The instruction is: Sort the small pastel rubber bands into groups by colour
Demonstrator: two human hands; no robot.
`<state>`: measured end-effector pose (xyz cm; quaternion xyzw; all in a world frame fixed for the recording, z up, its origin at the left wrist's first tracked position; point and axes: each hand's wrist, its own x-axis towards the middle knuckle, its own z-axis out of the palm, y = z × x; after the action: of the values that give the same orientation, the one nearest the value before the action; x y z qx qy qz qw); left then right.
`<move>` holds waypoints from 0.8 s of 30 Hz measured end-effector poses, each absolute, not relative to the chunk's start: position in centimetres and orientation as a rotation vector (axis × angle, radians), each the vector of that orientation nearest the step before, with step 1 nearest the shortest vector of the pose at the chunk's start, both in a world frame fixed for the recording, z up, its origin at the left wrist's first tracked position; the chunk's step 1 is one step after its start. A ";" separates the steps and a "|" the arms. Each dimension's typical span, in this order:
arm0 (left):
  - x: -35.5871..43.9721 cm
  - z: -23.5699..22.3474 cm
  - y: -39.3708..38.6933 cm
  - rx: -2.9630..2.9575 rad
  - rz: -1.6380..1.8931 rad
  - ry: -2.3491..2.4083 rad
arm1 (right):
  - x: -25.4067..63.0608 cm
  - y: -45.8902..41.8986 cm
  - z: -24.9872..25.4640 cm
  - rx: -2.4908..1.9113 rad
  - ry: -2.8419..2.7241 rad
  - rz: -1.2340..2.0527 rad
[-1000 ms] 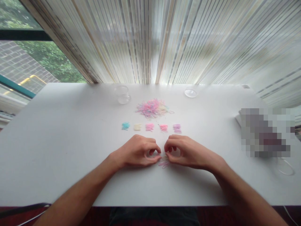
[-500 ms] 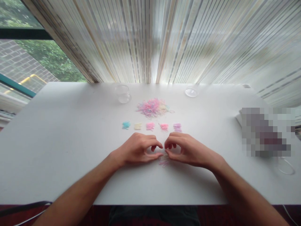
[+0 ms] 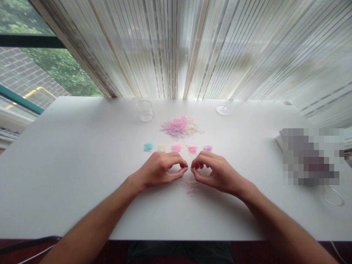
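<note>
Thumb and forefinger of my left hand (image 3: 167, 168) are pinched together, and so are those of my right hand (image 3: 210, 169). A small pale rubber band (image 3: 189, 168) spans the narrow gap between the fingertips, one end in each hand. Beneath them on the table lie several loose rubber bands (image 3: 191, 191), pink and pale. Beyond the hands runs a row of small sorted piles: turquoise (image 3: 148, 147), cream (image 3: 162, 148), pink (image 3: 176, 147), coral pink (image 3: 193, 149) and purple (image 3: 207, 148). My hands partly cover the nearer edges of some piles.
A larger mixed heap of rubber bands (image 3: 178, 127) lies behind the row. Farther back are a clear plastic jar (image 3: 145, 111) and a clear round lid (image 3: 224, 109). A blurred-out object (image 3: 308, 157) with a white cord rests at right on the white table (image 3: 82, 157).
Both hands have moved slightly up and away from the loose bands. My left fingertips have closed, and a pale rubber band now stretches between the two pinches.
</note>
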<state>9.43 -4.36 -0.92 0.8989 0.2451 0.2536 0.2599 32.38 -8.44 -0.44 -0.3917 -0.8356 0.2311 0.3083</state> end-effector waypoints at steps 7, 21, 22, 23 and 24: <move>9.3 -0.7 -4.2 2.434 0.673 0.729 | 32.3 -8.2 -0.9 -1.094 -2.192 0.600; 7.4 0.4 -3.1 2.460 0.655 0.852 | 32.5 -8.1 -0.9 -1.208 -2.227 0.522; 6.6 0.7 -2.6 2.441 0.646 0.923 | 32.5 -8.1 -0.9 -1.212 -2.233 0.515; 5.7 1.0 -2.1 2.419 0.652 1.009 | 32.5 -8.1 -0.8 -1.214 -2.241 0.510; 4.8 1.2 -1.6 2.395 0.637 1.104 | 32.5 -8.1 -0.8 -1.214 -2.250 0.509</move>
<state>4.82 -1.62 1.21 0.8625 0.3977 0.2295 0.2126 32.53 -8.10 -0.79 -0.4492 -0.8324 0.1883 0.2644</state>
